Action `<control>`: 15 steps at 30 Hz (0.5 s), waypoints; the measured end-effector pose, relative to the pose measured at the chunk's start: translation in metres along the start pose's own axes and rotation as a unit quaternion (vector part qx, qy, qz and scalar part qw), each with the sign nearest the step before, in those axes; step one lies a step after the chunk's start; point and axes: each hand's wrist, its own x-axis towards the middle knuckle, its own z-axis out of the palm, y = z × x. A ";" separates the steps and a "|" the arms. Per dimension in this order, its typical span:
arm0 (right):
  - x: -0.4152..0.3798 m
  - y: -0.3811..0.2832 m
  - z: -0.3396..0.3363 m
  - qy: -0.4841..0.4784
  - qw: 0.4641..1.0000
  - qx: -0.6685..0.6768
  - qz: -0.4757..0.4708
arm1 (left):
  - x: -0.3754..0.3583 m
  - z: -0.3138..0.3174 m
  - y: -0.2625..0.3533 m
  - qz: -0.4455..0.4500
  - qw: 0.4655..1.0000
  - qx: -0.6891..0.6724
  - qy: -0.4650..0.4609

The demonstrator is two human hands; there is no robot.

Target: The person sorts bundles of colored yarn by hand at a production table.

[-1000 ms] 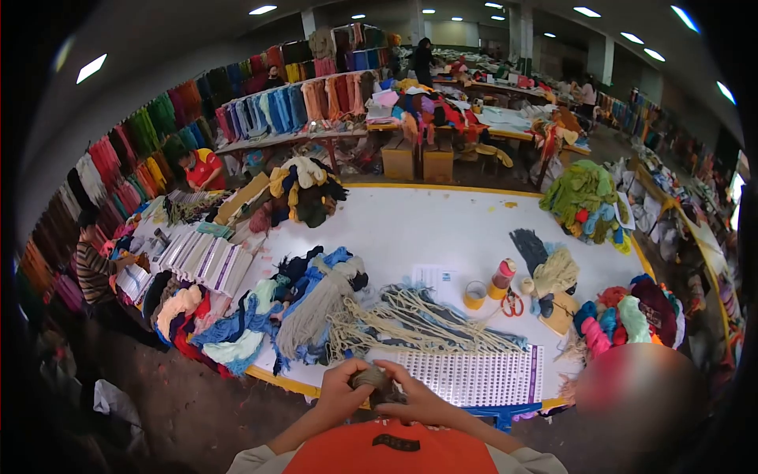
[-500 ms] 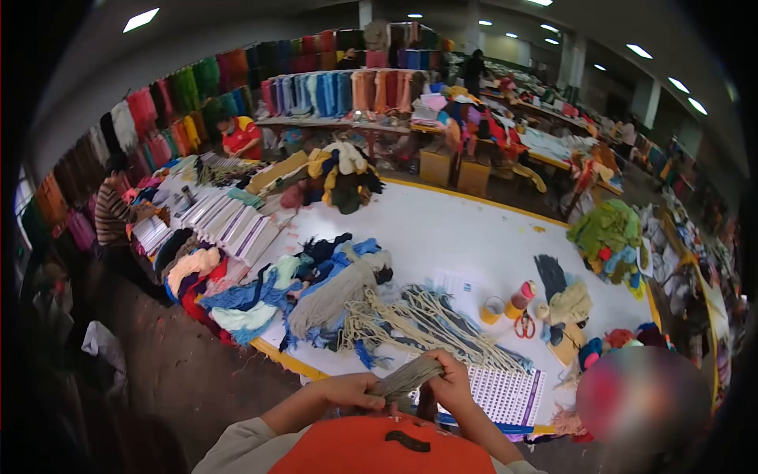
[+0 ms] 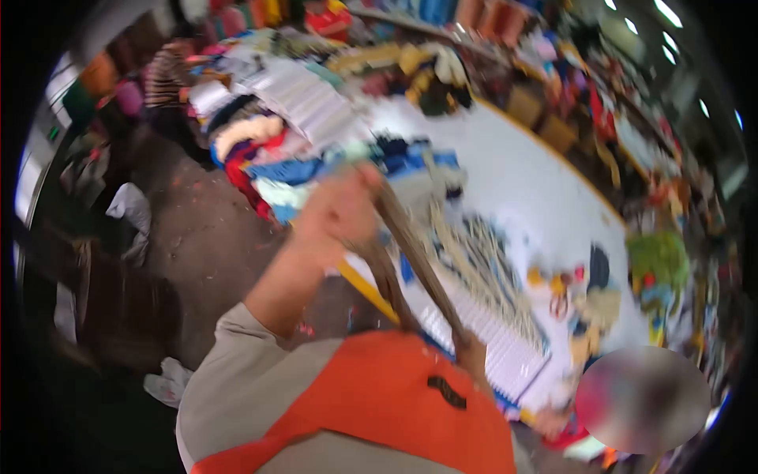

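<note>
My left hand (image 3: 343, 207), blurred by motion, is raised and closed round one end of a grey-brown yarn skein (image 3: 418, 259). The skein stretches in two strands down to my right hand (image 3: 471, 359), which holds its other end low by the orange apron. Behind the skein, beige and blue-grey yarn bundles (image 3: 482, 253) lie on the white table (image 3: 513, 186). A white sheet with rows of small marks (image 3: 505, 355) lies near the table edge, close to my right hand.
Coloured yarn heaps (image 3: 288, 174) and white sheets (image 3: 304, 99) cover the table's left part. Scissors (image 3: 559, 306) and a green yarn pile (image 3: 657, 261) lie at right. A person in stripes (image 3: 166, 79) and a person in red (image 3: 328, 22) are beyond.
My left hand has risen up and left, and the skein, bunched between both hands before, is now pulled out long. The view has turned and tilted.
</note>
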 end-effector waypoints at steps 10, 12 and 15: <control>-0.046 0.044 0.021 0.065 0.977 0.041 0.199 | 0.059 -0.029 0.020 0.025 0.988 0.130 0.079; -0.055 0.036 0.025 0.074 0.975 0.041 0.205 | 0.073 -0.035 0.015 0.042 0.987 0.154 0.005; -0.060 0.023 0.028 0.072 0.967 0.046 0.240 | 0.089 -0.010 0.015 0.087 0.986 0.139 -0.017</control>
